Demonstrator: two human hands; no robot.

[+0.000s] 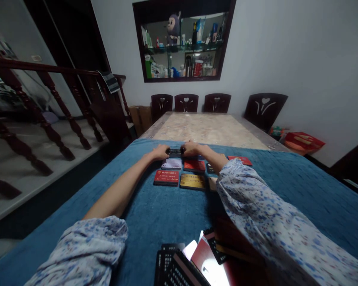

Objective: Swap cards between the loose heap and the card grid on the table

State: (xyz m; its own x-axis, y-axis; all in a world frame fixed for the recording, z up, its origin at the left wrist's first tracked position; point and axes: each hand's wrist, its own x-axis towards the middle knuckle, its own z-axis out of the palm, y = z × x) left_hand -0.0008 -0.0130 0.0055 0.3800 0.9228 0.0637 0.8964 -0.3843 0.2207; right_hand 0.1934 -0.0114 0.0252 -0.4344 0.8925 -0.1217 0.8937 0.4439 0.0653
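Observation:
My left hand (161, 152) and my right hand (191, 148) reach to the far side of the blue cloth. Between them lies a black card (175, 151), gripped at its two short ends; whether it is one card or a stack I cannot tell. Just nearer sit a pale lilac card (171, 164) and a red card (194, 166). In the row closest to me are a red card stack (166, 178), a gold card stack (192, 181) and a beige card (213, 184). My right forearm partly covers a black card (211, 169).
Loose black cards (171, 260) and red ones lie in a heap at the near edge, under my right sleeve. Another red card (241, 160) is at the right. Beyond the blue cloth (286, 186) stretches a marble-patterned tabletop (199, 127), with chairs (186, 103) behind it.

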